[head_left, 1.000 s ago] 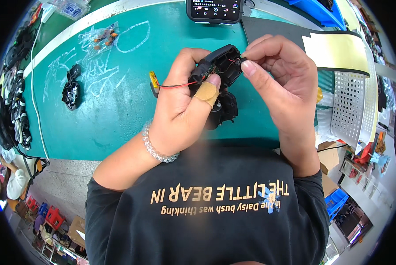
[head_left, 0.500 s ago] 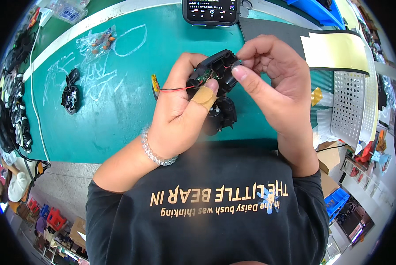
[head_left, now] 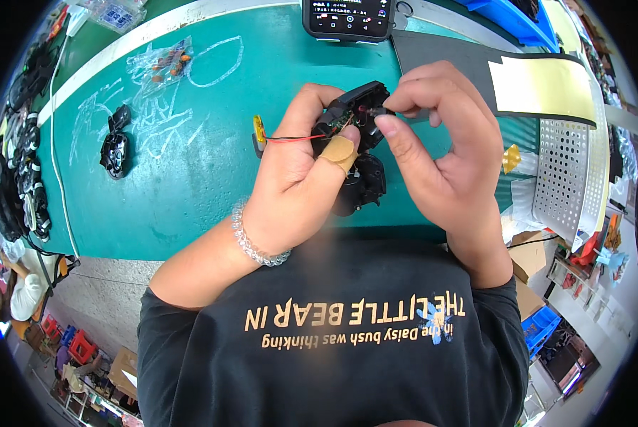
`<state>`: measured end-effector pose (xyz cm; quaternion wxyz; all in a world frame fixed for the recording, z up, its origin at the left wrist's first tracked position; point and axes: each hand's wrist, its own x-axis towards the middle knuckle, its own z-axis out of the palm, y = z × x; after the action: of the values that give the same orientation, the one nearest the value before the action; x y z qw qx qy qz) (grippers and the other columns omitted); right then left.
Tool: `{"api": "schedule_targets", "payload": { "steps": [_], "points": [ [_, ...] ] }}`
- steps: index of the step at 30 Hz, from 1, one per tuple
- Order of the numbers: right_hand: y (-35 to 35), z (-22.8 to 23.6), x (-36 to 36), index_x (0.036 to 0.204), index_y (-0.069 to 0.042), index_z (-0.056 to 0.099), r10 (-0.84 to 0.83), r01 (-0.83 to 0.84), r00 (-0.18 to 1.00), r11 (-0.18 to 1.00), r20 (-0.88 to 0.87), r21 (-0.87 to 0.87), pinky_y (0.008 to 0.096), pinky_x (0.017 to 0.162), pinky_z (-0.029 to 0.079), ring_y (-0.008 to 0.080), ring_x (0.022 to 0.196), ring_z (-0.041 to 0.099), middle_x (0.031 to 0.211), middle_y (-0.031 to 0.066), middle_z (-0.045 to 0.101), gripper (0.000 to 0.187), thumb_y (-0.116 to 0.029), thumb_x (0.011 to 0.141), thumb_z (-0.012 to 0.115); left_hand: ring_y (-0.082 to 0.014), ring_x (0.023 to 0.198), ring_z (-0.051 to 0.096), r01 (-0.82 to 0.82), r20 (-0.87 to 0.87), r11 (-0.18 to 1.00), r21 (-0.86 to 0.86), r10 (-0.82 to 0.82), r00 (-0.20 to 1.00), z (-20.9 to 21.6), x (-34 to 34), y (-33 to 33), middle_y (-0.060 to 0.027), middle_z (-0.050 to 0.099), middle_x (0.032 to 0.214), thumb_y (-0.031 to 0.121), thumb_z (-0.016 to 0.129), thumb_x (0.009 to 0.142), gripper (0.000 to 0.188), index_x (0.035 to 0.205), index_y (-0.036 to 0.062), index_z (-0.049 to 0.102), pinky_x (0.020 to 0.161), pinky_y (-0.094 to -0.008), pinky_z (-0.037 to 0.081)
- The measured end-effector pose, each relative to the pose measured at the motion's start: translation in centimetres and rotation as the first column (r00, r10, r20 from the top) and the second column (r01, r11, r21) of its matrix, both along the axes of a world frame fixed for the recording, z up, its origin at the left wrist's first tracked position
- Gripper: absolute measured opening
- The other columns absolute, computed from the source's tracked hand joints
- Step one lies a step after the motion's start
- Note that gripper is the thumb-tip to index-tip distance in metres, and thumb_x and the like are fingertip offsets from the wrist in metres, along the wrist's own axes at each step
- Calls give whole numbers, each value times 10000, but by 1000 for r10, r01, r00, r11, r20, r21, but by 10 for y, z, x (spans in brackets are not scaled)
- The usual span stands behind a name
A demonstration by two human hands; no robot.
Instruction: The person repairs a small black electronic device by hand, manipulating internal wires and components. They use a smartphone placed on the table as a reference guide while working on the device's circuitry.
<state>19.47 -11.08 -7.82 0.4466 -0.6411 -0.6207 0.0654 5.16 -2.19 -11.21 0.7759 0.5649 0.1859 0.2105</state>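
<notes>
My left hand [head_left: 290, 192] is closed around an open black plastic housing [head_left: 367, 96], its bandaged thumb pressing on the inside. A small green circuit board [head_left: 342, 122] and thin wires show within the housing. Red and black wires run left from it to a small yellow-taped piece [head_left: 259, 129] beside my left hand. At the housing's right edge, my right hand [head_left: 450, 135] pinches a small dark part [head_left: 383, 112] between thumb and forefinger. Just below sits another rounded black piece [head_left: 363, 183]; whether it joins the housing I cannot tell.
On the green mat [head_left: 205, 206] at left lies a similar black shell [head_left: 115, 151]. Behind it is a clear bag of orange-brown parts [head_left: 169, 64]. A phone [head_left: 349, 20] stands at the back. A perforated white metal tray [head_left: 564, 174] and yellow paper [head_left: 543, 87] are at right.
The housing and both hands appear slightly farther right in the picture, as does the phone. My right thumb and forefinger have drawn a little back from the housing's edge, and the small dark part now shows between them.
</notes>
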Motion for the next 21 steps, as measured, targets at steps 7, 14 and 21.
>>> {"api": "schedule_targets", "payload": {
  "steps": [7, 14, 21],
  "points": [
    [-5, 2, 0, 827, 17, 510, -99, -20, 859, 974, -502, -226, 197, 654, 351, 83, 721, 430, 834, 41, 484, 103, -21, 789, 598, -87, 856, 550, 42, -29, 999, 7, -42, 999, -1, -2, 0, -47, 570, 973, 95, 486, 909, 212, 1103, 16, 453, 753, -231, 456],
    [-5, 0, 4, 827, 11, 503, -68, -80, 799, 973, -598, -217, 188, 665, 353, 76, 730, 427, 838, 33, 469, 112, -40, 797, 599, -95, 818, 559, 59, -38, 998, 6, -58, 998, -1, -2, 2, -54, 574, 957, 112, 492, 908, 202, 1085, 22, 452, 728, -241, 465],
    [-6, 0, 9, 820, 4, 496, -54, -137, 747, 963, -663, -233, 184, 647, 342, 66, 723, 417, 821, 23, 462, 119, -47, 800, 601, -95, 805, 557, 88, -42, 996, 8, -88, 995, -2, -2, 2, -53, 582, 934, 103, 494, 896, 204, 1080, 23, 455, 714, -241, 459]
  ]
}}
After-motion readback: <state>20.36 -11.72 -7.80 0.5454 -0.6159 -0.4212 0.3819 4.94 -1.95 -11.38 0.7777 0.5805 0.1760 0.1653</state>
